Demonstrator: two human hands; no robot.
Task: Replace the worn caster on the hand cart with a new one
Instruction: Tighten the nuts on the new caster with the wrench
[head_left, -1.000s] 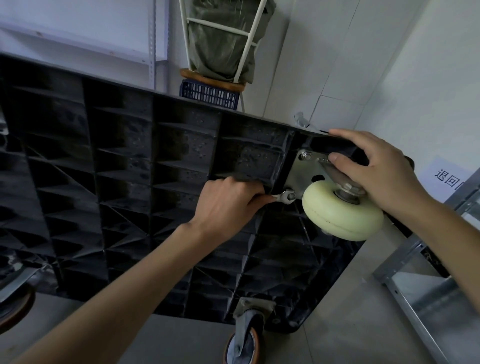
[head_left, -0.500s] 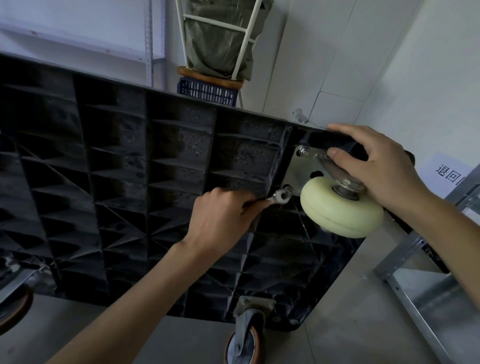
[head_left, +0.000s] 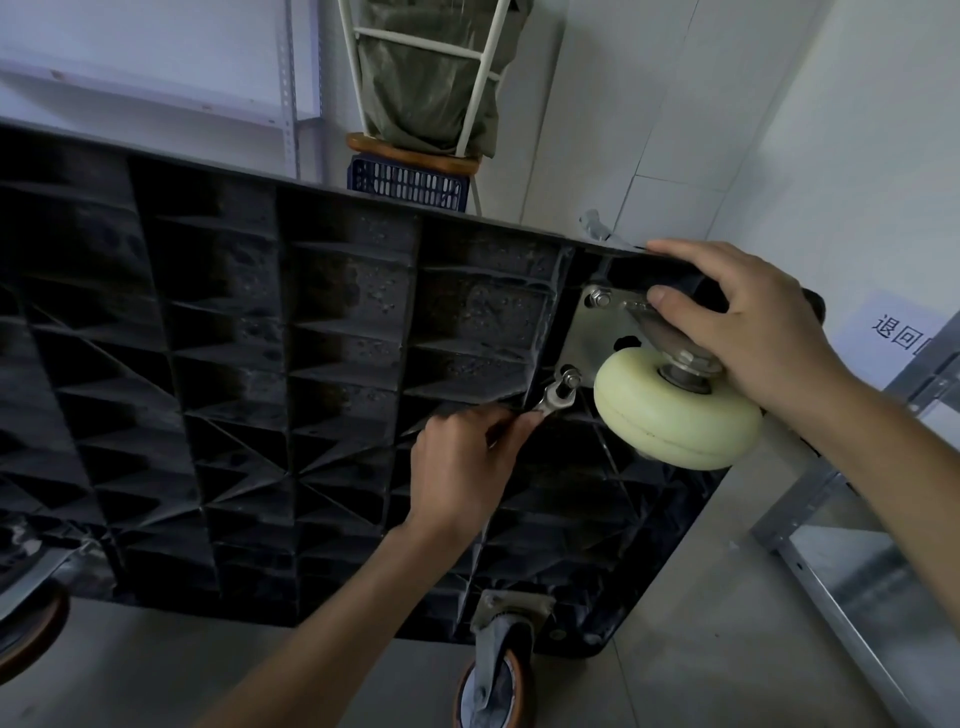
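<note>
The hand cart (head_left: 260, 389) stands on edge with its black ribbed underside facing me. A caster with a cream wheel (head_left: 675, 410) sits on a metal mounting plate (head_left: 597, 332) at the cart's upper right corner. My left hand (head_left: 462, 467) grips a small metal wrench (head_left: 556, 397), whose head is on the plate's lower left nut. My right hand (head_left: 748, 332) holds the cart's corner, fingers over the top edge and thumb pressed on the caster's fork. Another nut (head_left: 602, 300) shows at the plate's upper left.
An orange-rimmed caster (head_left: 493, 675) hangs at the cart's lower edge, and a second one (head_left: 31, 623) shows at the far left. A metal shelf frame (head_left: 857, 571) lies at the right. A blue crate (head_left: 410, 184) and a white rack stand behind the cart.
My left hand has swung the wrench handle downward, so the wrench now points up and right onto the lower nut. My right hand has stayed on the cart's corner and the caster.
</note>
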